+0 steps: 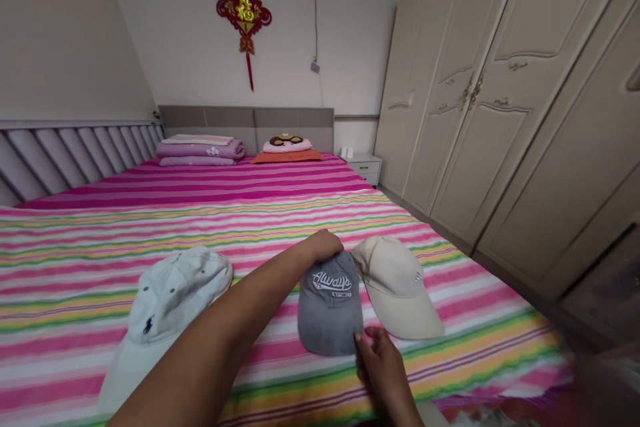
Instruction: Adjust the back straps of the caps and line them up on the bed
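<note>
Three caps lie in a row on the striped bed [75,227]. A grey cap [330,310] with white lettering is in the middle. My left hand [324,245] reaches across and curls over the back of its crown. My right hand [380,360] pinches the front corner of its brim. A beige cap [397,287] sits right beside it, touching. A pale blue cap [167,313] with a small dark logo lies to the left, partly behind my left forearm.
Folded purple bedding [200,150] and a pink pillow on an orange one [287,150] lie by the headboard. A white nightstand [366,167] stands at the far right corner. Tall cream wardrobe doors [500,113] line the right side.
</note>
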`<control>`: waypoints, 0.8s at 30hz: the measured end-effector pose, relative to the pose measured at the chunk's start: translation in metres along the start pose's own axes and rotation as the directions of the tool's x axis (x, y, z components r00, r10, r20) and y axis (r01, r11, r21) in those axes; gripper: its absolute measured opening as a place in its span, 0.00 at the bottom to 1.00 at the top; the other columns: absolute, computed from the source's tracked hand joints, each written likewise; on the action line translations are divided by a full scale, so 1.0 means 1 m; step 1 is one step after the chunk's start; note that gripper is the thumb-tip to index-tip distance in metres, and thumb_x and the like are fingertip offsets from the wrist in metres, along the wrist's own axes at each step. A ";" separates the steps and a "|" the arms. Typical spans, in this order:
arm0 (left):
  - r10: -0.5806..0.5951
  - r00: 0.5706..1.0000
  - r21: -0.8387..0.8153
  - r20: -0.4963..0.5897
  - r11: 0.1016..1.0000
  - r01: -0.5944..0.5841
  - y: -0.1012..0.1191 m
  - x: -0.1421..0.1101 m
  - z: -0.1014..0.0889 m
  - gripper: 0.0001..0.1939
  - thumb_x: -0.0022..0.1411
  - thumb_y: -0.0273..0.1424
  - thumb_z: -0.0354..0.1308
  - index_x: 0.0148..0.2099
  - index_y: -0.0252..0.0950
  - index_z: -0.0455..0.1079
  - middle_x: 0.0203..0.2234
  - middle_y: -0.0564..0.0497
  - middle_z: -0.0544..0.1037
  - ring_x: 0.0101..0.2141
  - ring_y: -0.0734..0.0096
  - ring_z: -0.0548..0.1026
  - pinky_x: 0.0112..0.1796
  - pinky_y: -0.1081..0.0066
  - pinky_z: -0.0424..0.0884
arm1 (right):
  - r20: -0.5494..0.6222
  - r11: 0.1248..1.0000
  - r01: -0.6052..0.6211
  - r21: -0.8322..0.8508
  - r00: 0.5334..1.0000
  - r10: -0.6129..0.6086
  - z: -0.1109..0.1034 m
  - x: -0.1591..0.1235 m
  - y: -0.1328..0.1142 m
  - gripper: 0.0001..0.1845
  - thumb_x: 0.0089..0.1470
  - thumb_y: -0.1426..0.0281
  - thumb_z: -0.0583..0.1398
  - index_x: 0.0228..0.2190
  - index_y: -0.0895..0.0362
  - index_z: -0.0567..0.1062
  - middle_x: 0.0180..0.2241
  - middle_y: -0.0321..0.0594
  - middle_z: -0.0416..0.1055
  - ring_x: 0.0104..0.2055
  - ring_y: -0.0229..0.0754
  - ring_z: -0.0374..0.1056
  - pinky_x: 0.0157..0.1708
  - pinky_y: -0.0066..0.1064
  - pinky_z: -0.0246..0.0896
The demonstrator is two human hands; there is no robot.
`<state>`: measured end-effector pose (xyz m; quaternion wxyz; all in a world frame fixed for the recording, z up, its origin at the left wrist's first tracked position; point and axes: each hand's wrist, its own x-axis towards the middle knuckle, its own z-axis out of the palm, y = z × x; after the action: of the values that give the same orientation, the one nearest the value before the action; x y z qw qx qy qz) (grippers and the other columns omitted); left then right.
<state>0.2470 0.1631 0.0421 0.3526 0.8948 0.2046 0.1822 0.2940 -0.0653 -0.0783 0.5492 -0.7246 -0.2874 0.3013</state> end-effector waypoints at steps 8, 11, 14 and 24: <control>0.045 0.999 0.038 -0.022 0.998 -0.044 0.008 -0.002 -0.005 0.13 0.39 0.27 0.61 0.12 0.40 0.59 0.15 0.48 0.66 0.34 0.55 0.68 0.40 0.64 0.59 | 0.014 0.919 -0.106 0.380 0.994 0.109 0.004 -0.001 -0.002 0.21 0.34 0.63 0.63 0.31 0.55 0.62 0.10 0.25 0.62 0.12 0.37 0.61 0.09 0.23 0.50; 0.057 0.998 0.068 -0.033 0.996 -0.054 0.010 0.000 -0.006 0.12 0.39 0.23 0.60 0.14 0.39 0.60 0.16 0.48 0.66 0.37 0.53 0.68 0.42 0.63 0.57 | 0.031 0.863 -0.137 0.487 0.990 0.140 0.004 0.002 -0.003 0.23 0.32 0.63 0.64 0.30 0.56 0.61 0.13 0.25 0.64 0.16 0.36 0.65 0.12 0.22 0.55; 0.075 0.996 0.098 -0.049 0.993 -0.070 0.011 -0.002 -0.003 0.11 0.40 0.19 0.58 0.15 0.38 0.62 0.18 0.47 0.66 0.39 0.51 0.67 0.44 0.61 0.55 | 0.020 0.854 -0.152 0.498 0.986 0.163 0.004 0.005 -0.002 0.24 0.30 0.62 0.65 0.29 0.56 0.61 0.14 0.25 0.64 0.16 0.35 0.65 0.13 0.21 0.56; 0.162 0.980 0.127 -0.118 0.981 -0.147 0.010 -0.031 -0.002 0.06 0.48 0.26 0.55 0.30 0.40 0.70 0.28 0.46 0.70 0.39 0.55 0.66 0.46 0.61 0.53 | -0.237 0.874 0.011 0.487 0.964 0.120 -0.047 0.009 0.011 0.19 0.35 0.58 0.64 0.20 0.55 0.61 0.10 0.24 0.60 0.10 0.30 0.57 0.08 0.20 0.51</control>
<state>0.2222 0.1416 0.0448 0.2701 0.9136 0.1672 0.2536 0.3361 -0.0901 -0.0798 0.7367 -0.6052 -0.1079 0.2816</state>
